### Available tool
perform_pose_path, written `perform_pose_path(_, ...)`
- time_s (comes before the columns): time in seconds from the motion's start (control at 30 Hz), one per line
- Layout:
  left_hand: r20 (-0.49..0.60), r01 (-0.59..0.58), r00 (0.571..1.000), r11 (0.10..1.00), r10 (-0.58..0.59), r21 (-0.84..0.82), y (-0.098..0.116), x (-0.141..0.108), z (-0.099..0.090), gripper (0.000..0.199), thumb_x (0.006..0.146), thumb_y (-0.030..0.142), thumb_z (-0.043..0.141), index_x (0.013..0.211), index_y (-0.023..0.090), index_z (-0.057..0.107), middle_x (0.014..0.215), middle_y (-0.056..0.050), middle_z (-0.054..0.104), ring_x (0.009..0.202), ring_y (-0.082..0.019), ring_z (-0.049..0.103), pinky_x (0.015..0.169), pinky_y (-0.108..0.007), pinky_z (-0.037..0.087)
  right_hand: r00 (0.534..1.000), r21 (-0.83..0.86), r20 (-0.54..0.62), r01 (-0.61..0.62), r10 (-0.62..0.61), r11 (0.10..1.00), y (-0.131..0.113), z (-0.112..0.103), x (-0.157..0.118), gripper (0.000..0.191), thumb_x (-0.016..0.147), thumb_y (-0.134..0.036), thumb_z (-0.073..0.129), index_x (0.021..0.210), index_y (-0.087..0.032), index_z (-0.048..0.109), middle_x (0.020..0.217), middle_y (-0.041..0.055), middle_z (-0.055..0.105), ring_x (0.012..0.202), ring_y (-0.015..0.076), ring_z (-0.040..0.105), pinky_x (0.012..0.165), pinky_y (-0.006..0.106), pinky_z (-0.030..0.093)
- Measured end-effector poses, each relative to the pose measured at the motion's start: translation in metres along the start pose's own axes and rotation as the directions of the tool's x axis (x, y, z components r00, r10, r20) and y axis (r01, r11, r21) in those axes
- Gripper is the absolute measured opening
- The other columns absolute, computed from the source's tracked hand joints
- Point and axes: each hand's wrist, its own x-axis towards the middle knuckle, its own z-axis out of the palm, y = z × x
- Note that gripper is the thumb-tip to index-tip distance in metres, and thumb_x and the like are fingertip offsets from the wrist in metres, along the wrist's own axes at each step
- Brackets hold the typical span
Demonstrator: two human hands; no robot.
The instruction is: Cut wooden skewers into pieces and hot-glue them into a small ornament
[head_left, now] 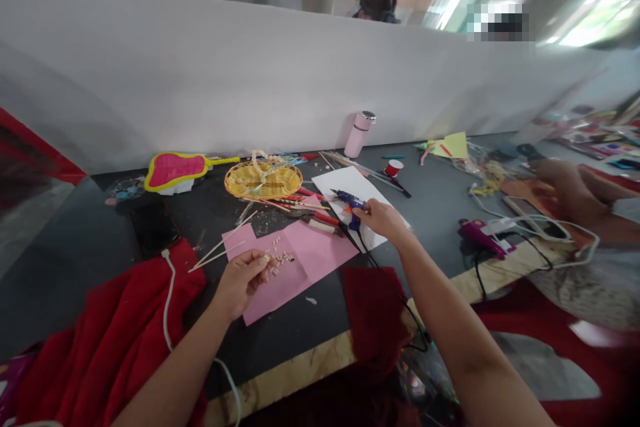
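Observation:
My right hand (377, 219) is wrapped round a blue hot glue gun (354, 204), whose nozzle points left above a white sheet of paper (330, 178). From its grip a black cord runs down towards the table's front edge. Thumb and fingers of my left hand (245, 281) are pinched together over pink paper (270, 301); a tiny pale piece seems to be between them, too small to name. Small pinkish-white pieces (284, 259) lie beside those fingertips. Thin wooden sticks (220, 252) rest left of the paper.
A yellow wicker basket (235, 188), a pink bottle (356, 139) and a red thread spool (393, 169) stand towards the back partition. At left are a dark phone (154, 228) and red cloth (130, 307). A purple glue gun (487, 237) lies near another person's arm (565, 197).

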Motion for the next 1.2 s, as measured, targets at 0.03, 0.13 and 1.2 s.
perform_pose_path(0.03,0.002,-0.001,1.0,1.0,0.001,-0.004,0.0,0.0,0.0,0.015,0.068,0.026,0.07,0.068,0.012,0.064,0.067,-0.002,0.064,0.049,-0.004,0.048,0.048,-0.015,0.038,0.998,-0.001,0.056,-0.023,0.023,1.0,0.005,0.002,0.003,0.046,0.081,-0.057,0.044,0.085,-0.014,0.062,0.082,0.0124,0.065,0.078,0.0233,0.061,0.059,0.026,0.036)
perform_pose_path(0.13,0.013,-0.002,1.0,1.0,0.002,-0.005,0.001,-0.001,0.001,0.016,0.068,0.027,0.07,0.067,0.012,0.063,0.069,-0.002,0.064,0.05,-0.004,0.048,0.049,-0.015,0.038,0.99,0.019,0.127,-0.061,0.058,0.998,0.01,0.009,0.01,0.058,0.078,-0.065,0.039,0.07,-0.014,0.063,0.073,0.0143,0.065,0.074,0.0241,0.062,0.055,0.026,0.035)
perform_pose_path(1.2,0.091,0.04,0.996,0.983,-0.024,-0.179,-0.006,0.004,-0.01,0.013,0.072,0.023,0.068,0.076,0.012,0.062,0.074,-0.004,0.063,0.053,-0.005,0.05,0.051,-0.017,0.04,0.962,0.922,0.103,-0.188,-0.252,-0.339,-0.064,0.013,-0.039,0.027,0.067,-0.022,0.062,0.094,-0.019,0.059,0.083,0.0027,0.063,0.071,0.0145,0.059,0.058,0.025,0.05)
